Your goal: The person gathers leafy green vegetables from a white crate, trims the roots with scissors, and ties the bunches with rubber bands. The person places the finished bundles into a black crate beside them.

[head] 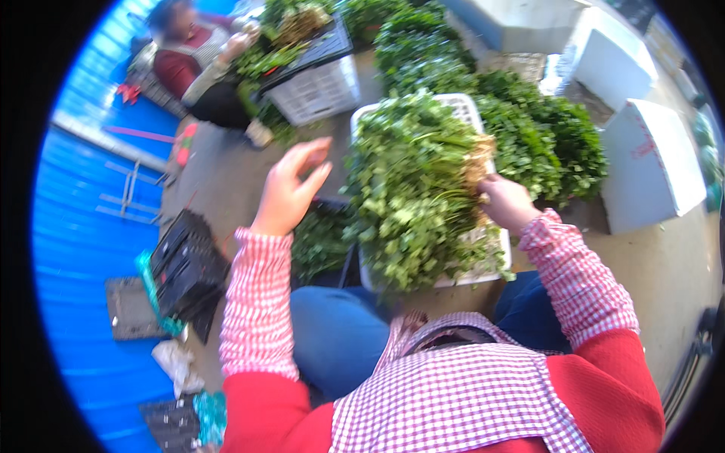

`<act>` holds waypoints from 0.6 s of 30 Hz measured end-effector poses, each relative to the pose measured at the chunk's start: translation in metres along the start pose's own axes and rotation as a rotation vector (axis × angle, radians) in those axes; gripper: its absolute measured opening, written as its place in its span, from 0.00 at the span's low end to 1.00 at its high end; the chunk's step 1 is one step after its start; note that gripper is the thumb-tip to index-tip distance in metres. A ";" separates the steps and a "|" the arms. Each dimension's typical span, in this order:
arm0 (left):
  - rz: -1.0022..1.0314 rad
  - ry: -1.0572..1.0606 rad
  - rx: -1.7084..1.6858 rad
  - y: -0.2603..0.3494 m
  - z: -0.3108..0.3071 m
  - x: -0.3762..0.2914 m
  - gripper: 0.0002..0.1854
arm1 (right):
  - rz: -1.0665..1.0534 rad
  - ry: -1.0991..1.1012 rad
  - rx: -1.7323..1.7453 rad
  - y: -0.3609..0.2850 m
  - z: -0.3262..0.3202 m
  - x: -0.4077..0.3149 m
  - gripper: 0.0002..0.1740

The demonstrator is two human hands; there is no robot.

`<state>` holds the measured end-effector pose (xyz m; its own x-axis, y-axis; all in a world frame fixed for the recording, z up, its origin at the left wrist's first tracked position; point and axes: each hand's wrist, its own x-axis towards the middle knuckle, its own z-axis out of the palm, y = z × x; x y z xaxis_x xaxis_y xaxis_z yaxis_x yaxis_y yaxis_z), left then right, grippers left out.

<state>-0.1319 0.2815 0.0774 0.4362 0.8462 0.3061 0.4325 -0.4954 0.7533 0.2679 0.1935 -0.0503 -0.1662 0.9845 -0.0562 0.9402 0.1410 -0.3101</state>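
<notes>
Before me a white plastic basket (457, 105) holds a heap of coriander-like leafy greens (408, 192), leaves to the left and pale roots (478, 161) to the right. My right hand (507, 201) is closed at the root ends on the basket's right side, its fingertips partly hidden among them. Raised left of the basket, my left hand (291, 187) is empty, thumb and fingers apart. Below it, darker greens (320, 240) lie low beside my knee.
More bunches of greens (527, 136) lie on the floor behind and right of the basket. White foam boxes (645, 164) stand at the right. A person (190, 62) sits at the upper left by a white crate (317, 85). Black crates (190, 266) are at the left.
</notes>
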 end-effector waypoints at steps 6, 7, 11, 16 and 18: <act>-0.020 0.083 -0.229 0.029 0.026 0.014 0.19 | -0.056 0.133 0.125 -0.015 -0.031 -0.018 0.09; -0.051 0.084 -0.218 0.022 0.028 0.009 0.19 | -0.045 0.133 0.191 -0.014 -0.034 -0.019 0.09; -0.096 -0.041 0.060 -0.003 0.007 -0.016 0.19 | -0.001 0.114 0.329 -0.010 -0.031 -0.019 0.10; -0.265 -0.042 0.116 -0.091 -0.023 -0.079 0.18 | -0.026 0.133 0.307 -0.004 -0.003 -0.013 0.08; -0.287 -0.112 0.391 -0.133 -0.022 -0.116 0.25 | 0.007 0.136 0.284 -0.006 0.001 -0.013 0.09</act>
<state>-0.2573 0.2531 -0.0459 0.3289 0.9436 0.0377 0.8018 -0.3001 0.5167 0.2644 0.1796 -0.0492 -0.1009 0.9929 0.0627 0.8175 0.1186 -0.5636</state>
